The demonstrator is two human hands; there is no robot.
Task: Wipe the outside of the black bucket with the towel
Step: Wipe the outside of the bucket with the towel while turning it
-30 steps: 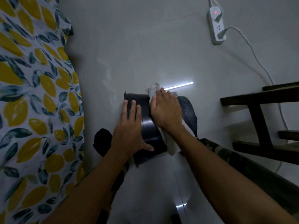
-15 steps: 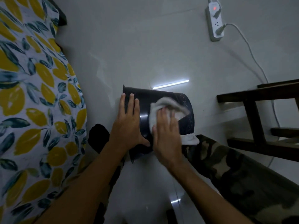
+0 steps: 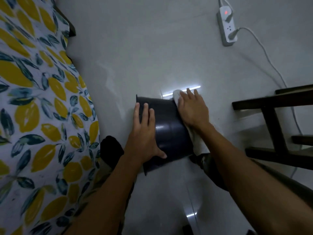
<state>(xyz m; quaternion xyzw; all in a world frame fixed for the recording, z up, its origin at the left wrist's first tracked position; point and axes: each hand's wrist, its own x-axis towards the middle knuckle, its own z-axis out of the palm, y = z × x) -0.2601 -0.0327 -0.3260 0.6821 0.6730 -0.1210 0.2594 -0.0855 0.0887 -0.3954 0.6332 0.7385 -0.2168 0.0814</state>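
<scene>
The black bucket (image 3: 169,133) lies on its side on the pale floor, its rim toward the left. My left hand (image 3: 144,133) rests flat on the bucket's wall near the rim and steadies it. My right hand (image 3: 192,110) presses the white towel (image 3: 198,143) against the bucket's right end, near its base. The towel shows beyond my fingertips at the far end and trails out under my wrist. Most of the towel is hidden under my hand.
A bed with a lemon-print sheet (image 3: 33,116) fills the left side. A dark wooden chair frame (image 3: 274,116) stands at the right. A white power strip (image 3: 227,26) and its cable (image 3: 271,61) lie on the floor at the far right. My camouflage trouser leg (image 3: 203,160) sits beside the bucket.
My right hand has slid the towel from the bucket's upper wall to its right end and further away from me. My left hand has stayed on the bucket.
</scene>
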